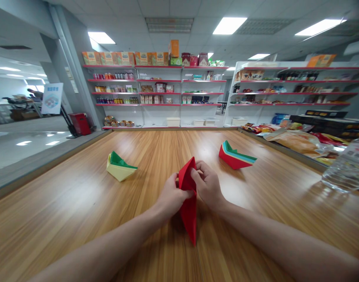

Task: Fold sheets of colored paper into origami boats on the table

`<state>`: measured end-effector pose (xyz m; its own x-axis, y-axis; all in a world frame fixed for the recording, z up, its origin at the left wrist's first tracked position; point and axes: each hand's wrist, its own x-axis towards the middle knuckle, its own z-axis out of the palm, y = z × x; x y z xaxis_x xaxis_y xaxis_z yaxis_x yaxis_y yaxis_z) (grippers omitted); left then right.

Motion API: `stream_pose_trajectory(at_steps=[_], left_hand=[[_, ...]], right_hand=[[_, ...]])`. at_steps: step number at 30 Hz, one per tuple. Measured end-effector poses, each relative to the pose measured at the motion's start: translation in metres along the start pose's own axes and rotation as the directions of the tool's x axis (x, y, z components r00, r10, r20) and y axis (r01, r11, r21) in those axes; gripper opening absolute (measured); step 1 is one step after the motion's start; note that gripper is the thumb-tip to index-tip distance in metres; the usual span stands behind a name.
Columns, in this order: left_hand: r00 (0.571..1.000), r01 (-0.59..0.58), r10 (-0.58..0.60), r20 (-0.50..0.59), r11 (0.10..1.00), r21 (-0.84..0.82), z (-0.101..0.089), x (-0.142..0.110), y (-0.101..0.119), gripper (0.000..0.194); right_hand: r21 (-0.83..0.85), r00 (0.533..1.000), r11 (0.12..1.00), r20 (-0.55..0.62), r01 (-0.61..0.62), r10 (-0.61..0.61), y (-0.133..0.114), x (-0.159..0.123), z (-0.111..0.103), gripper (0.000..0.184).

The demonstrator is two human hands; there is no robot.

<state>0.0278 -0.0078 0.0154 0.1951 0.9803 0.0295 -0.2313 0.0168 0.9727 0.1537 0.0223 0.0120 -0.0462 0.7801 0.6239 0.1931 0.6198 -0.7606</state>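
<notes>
You have a folded red paper piece (pixel 188 211) between your two hands, right in front of you over the middle of the wooden table (pixel 88 227). Your left hand (pixel 172 196) grips it from the left, the thumb pressed across its front near the middle and the fingers curled behind the edge. Your right hand (pixel 209 184) is closed on the upper part from the other side, its thumb lying on the red face and its fingers bent around behind. The piece comes to a point at the top and at the bottom, the lower tip aimed back toward you; you cannot tell from this angle whether that tip touches the wood. Beyond your left hand, well apart from it, sits a yellow and green paper boat (pixel 122 171). Out past your right hand rests a layered paper boat (pixel 235 158), red outside with cream, blue and green showing within. Farther right, near the table's edge, stands a clear plastic bottle (pixel 346 168), with snack packets (pixel 296 143) lying behind it. Stocked shelves (pixel 158 67) line the background across from you.
</notes>
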Motion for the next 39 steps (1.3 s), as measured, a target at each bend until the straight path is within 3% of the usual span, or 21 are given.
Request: stream_pose_trajectory(at_steps=[3, 6, 10, 16, 20, 24, 32, 39], left_hand=[[0.994, -0.084, 0.092, -0.06, 0.988, 0.133, -0.009, 0.006, -0.002, 0.038], [0.98, -0.168, 0.19, -0.054, 0.947, 0.275, -0.017, 0.01, -0.001, 0.032], [0.979, -0.169, 0.203, -0.029, 0.877, 0.45, -0.025, 0.014, 0.004, 0.024], [0.993, -0.12, 0.11, 0.046, 0.915, 0.386, -0.039, 0.024, 0.019, 0.024], [0.997, -0.018, -0.02, 0.074, 0.88, 0.474, -0.039, 0.022, 0.029, 0.028], [0.987, 0.067, -0.123, 0.102, 0.896, 0.439, -0.036, 0.019, 0.029, 0.046], [0.963, 0.082, -0.167, 0.21, 0.929, 0.362, -0.041, 0.02, 0.026, 0.059], [0.961, 0.061, -0.159, 0.225, 0.92, 0.387, -0.044, 0.022, 0.025, 0.061]], right_hand=[[-0.046, 0.998, 0.998, -0.054, 0.035, -0.038, 0.002, 0.001, -0.001, 0.016], [-0.066, 0.994, 0.996, -0.087, 0.054, -0.06, 0.002, 0.002, -0.002, 0.014], [-0.103, 0.993, 0.993, -0.096, 0.058, -0.068, 0.0, 0.003, -0.002, 0.015], [-0.067, 0.994, 0.997, -0.098, 0.042, -0.049, -0.002, 0.005, -0.005, 0.019], [0.068, 0.995, 0.998, -0.101, -0.018, 0.024, 0.002, 0.004, -0.006, 0.019], [0.26, 0.99, 0.962, -0.09, -0.081, 0.107, 0.004, 0.004, -0.005, 0.02], [0.453, 0.97, 0.871, -0.054, -0.188, 0.237, 0.005, 0.005, -0.005, 0.02], [0.408, 0.954, 0.878, -0.051, -0.251, 0.296, 0.005, 0.005, -0.005, 0.02]])
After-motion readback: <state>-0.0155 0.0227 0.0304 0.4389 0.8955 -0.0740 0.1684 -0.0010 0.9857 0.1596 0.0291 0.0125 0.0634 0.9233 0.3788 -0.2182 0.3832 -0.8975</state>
